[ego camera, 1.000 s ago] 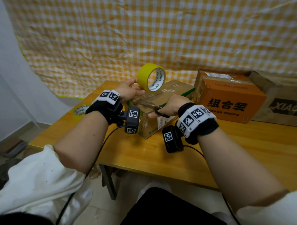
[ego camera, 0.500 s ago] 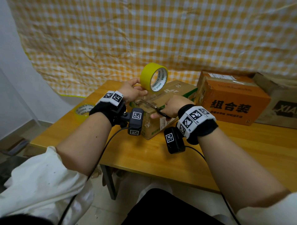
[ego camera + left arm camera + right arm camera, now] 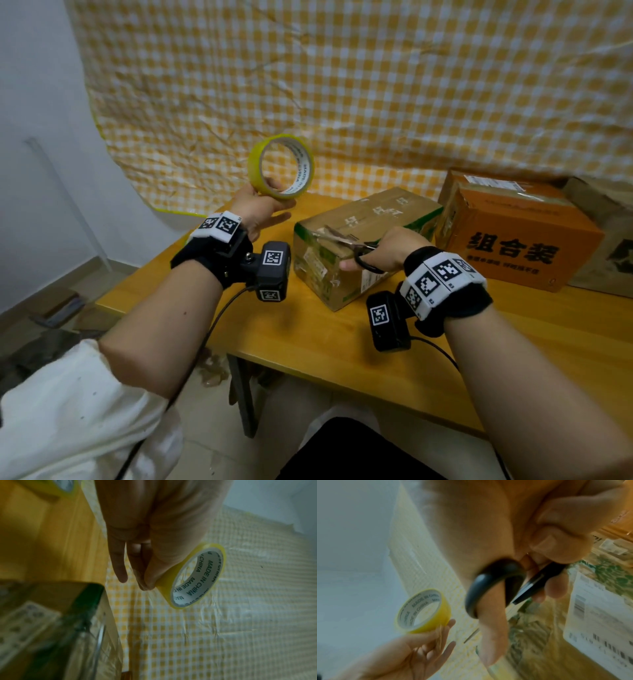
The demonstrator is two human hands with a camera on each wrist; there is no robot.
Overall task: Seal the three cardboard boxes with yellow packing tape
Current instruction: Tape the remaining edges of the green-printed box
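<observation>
Yellow tape roll (image 3: 281, 167) pinched in the left hand (image 3: 259, 213), left of the box (image 3: 363, 240); right hand (image 3: 388, 248) grips scissors (image 3: 346, 240).

A yellow-and-white checked plastic sheet (image 3: 376, 85), creased, hangs behind the orange-toned wooden desk (image 3: 308, 342). A plain white wall (image 3: 37, 120) stands at the left. Under the desk lies a pale tiled floor (image 3: 212, 428), and one dark metal desk leg (image 3: 245, 397) shows.
</observation>
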